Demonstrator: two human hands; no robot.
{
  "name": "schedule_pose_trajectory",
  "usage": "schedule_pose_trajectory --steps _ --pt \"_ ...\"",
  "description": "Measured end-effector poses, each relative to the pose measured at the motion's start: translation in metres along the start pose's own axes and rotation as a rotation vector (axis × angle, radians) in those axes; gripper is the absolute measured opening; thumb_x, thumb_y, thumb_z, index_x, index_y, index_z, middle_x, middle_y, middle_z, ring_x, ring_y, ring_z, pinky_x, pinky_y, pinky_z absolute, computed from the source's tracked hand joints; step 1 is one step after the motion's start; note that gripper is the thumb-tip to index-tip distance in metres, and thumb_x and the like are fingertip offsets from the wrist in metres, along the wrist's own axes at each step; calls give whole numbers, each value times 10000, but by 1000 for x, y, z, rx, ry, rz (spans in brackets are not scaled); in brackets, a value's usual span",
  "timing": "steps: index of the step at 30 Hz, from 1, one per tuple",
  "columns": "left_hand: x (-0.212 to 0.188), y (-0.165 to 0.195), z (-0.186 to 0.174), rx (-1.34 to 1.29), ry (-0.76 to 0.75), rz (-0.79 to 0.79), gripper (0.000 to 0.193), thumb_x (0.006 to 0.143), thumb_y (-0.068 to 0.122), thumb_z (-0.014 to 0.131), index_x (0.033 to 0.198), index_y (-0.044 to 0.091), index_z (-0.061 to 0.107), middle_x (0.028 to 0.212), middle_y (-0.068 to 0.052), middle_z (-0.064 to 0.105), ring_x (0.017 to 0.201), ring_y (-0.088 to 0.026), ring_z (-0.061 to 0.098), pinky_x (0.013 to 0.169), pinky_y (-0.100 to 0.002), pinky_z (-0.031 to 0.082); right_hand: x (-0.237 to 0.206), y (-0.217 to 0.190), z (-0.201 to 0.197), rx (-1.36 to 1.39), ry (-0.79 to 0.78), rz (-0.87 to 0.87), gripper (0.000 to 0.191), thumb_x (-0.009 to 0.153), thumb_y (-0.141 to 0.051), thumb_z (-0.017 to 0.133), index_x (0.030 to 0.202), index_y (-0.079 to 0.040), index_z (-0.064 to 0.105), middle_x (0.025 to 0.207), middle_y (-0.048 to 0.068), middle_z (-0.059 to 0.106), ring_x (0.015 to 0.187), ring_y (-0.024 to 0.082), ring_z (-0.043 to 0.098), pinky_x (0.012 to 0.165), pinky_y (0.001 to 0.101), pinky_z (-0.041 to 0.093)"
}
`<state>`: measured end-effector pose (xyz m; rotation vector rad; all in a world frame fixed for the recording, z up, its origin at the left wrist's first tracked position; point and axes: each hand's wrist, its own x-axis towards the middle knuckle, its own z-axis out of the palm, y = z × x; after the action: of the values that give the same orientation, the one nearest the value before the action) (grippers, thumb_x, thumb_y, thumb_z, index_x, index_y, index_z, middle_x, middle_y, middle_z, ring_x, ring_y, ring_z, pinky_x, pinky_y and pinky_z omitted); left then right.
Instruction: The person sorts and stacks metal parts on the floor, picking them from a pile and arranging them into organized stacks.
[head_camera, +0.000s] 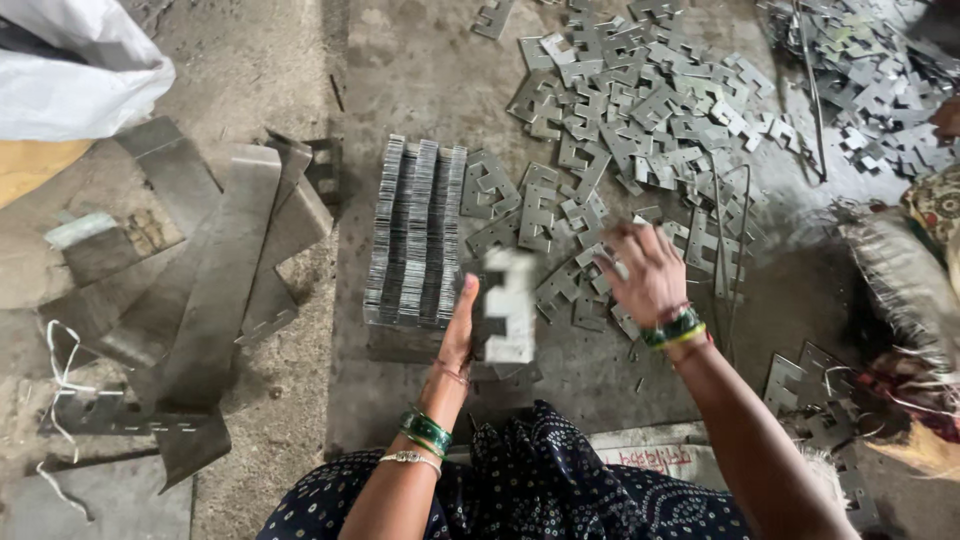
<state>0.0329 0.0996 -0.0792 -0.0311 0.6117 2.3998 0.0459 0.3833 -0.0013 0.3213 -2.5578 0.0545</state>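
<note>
We sit over a grey concrete floor (420, 80), and most of its far half is taken by a wide scatter of loose notched metal plates (640, 100) that runs from the middle toward the far right corner, where a second heap (870, 70) lies against the edge of view. Along the left side, long bent metal strips (215, 270) fan out over the dusty ground, with a white sack (70, 70) at the far left corner above them. Between the strips and the scatter stands a tight block of stacked plates (415, 235), set on edge in three rows, its near end just in front of our left hand.

Open room is scarce: a bare band of floor runs up the left of the block, and a smaller bare patch lies at the near right, between our right forearm and a few plates (810, 385) by a bundle of cloth (900, 270) at the right edge.

Our left hand (458, 335) stands upright on its edge, fingers straight and together, the palm pressed flat against a small pale plate (508, 305) that is blurred; the plate stands just beside the near right corner of the block. Our right hand (645, 275) hovers over the near fringe of the scatter, fingers spread and curled downward, blurred; we cannot tell whether it holds anything.
</note>
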Motion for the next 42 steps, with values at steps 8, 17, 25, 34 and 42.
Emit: schedule_pose_trajectory --steps 8,17,25,34,42 --pt "-4 7 17 34 138 -65 593 935 489 658 1202 -39 616 1022 -202 737 874 -292 754 780 -414 641 -19 37 63 37 -583 583 573 724 -347 881 1208 -108 690 1094 216 712 1040 414 673 869 489 555" --pt "-3 1 9 51 222 -61 605 987 494 706 1215 -62 638 963 -167 711 773 -257 714 644 -373 615 17 25 23 635 -620 683 392 767 -328 878 1041 -68 771 924 132 796 780 221 725 694 346 589" --pt "-15 -1 22 250 232 31 568 820 334 802 1285 83 593 1048 -93 732 925 -229 698 793 -413 564 17 -75 9 843 -817 544 465 761 -304 832 1151 -96 687 1005 55 793 885 147 776 736 304 616" --pt "24 -11 40 1470 -66 -79 546 718 304 835 1185 63 687 1107 -166 749 1025 -298 707 903 -423 589 -104 -90 27 852 -144 797 1096 634 -242 905 1546 -98 316 1451 188 499 1245 293 572 924 397 573" --pt "68 -100 63 2510 -527 -171 336 729 226 779 1034 87 801 1164 -186 786 1138 -317 746 972 -431 603 -142 -93 28 634 49 405 1017 593 -94 805 1484 -34 318 1379 316 414 1245 508 452 1023 496 421"
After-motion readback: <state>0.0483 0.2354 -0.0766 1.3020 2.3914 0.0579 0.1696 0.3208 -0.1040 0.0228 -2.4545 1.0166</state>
